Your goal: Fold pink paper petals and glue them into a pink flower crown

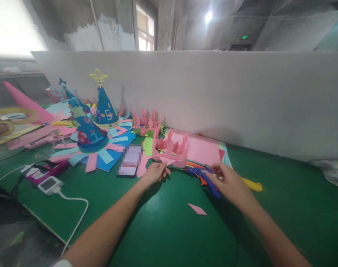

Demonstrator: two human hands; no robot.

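Note:
My left hand (157,173) is closed, pinching a small folded pink paper piece (166,160) between thumb and fingers. That piece is in front of a pink paper crown (182,157) with pointed tips. A blue glue gun (214,188) with an orange trigger lies to the right, its nozzle pointing left. My right hand (230,181) is at the rear of the glue gun, thumb and fingers apart; no firm grip on it shows. A pink paper diamond (197,209) lies on the green table (163,230) nearer to me.
Behind the crown are pink paper sheets (210,146) and another crown (146,120). A phone (130,160), blue cone hats (92,135) and a white-cabled device (50,184) are to the left. A yellow handle (252,184) lies right. Another person's hand (0,128) shows far left.

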